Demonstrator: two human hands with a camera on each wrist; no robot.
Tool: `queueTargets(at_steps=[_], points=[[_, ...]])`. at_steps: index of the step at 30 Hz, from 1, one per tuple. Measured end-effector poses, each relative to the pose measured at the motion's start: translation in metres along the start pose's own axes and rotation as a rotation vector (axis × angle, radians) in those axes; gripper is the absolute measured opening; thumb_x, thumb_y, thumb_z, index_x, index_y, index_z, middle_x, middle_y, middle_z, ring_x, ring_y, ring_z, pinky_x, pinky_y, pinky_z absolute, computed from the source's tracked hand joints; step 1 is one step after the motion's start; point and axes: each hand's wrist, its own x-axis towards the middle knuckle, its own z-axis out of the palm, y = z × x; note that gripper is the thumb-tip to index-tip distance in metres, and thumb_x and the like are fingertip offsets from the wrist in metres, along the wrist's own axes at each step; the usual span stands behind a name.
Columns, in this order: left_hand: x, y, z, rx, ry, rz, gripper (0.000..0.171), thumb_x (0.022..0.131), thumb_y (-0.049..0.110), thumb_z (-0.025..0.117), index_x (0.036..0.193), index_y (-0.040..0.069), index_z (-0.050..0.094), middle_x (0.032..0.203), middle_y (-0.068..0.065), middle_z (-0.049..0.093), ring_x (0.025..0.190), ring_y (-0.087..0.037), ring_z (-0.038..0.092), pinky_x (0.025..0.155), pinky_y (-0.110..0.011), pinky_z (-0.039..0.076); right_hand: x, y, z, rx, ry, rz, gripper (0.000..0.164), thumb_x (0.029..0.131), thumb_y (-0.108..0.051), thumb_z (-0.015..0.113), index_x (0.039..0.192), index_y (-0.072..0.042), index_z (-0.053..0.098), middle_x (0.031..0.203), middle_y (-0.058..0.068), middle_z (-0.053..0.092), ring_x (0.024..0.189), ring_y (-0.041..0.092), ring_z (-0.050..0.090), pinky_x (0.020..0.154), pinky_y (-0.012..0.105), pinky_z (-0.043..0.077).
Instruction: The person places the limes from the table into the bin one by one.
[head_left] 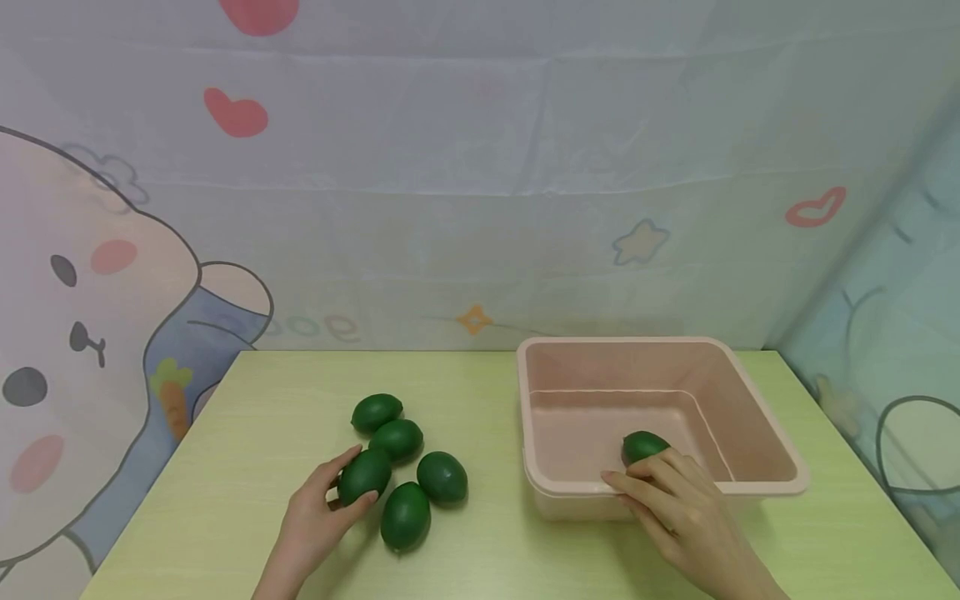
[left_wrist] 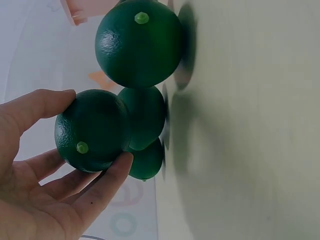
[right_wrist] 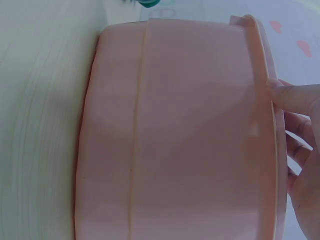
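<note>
My left hand [head_left: 313, 515] grips a dark green lime [head_left: 364, 477] between thumb and fingers, at the near left of a group of limes. In the left wrist view this lime [left_wrist: 90, 131] is held off the table. Beside it lie a lime [head_left: 406, 517], another lime [head_left: 442, 478] and two more behind. My right hand [head_left: 688, 510] holds the near rim of a pink plastic basin [head_left: 555, 486], thumb outside and fingers over the edge. Inside the basin, one lime [head_left: 642, 447] is partly hidden by these fingers.
The basin stands at the right of a pale yellow-green table [head_left: 285, 392]. Behind the table hangs a cloth backdrop [head_left: 420, 250] printed with hearts, stars and a cartoon animal. More cloth borders the table's right side.
</note>
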Motion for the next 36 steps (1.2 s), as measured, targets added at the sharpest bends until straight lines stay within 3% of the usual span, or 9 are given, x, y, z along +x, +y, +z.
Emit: queueTargets(at_steps=[11,36], points=[[0.002,0.010,-0.002,-0.005,0.009,0.037,0.064,0.085,0.020,0.074,0.143,0.013,0.046,0.141,-0.015,0.049,0.126,-0.035,0.050,0.090,-0.036,0.055,0.000,0.000,0.000,0.002,0.006,-0.010,0.035,0.102,-0.030,0.046,0.104,-0.011,0.075,0.088,-0.004,0.063,0.086,0.013,0.051,0.083,0.020,0.038],[0.016,0.038,-0.003,0.020,0.044,0.209,0.064,0.083,0.015,0.075,0.141,0.012,0.048,0.130,-0.015,0.056,0.118,-0.033,0.056,0.086,-0.036,0.057,0.000,0.001,0.000,0.005,0.005,-0.011,0.033,0.102,-0.030,0.046,0.105,-0.012,0.074,0.088,-0.004,0.063,0.086,0.013,0.051,0.084,0.021,0.037]])
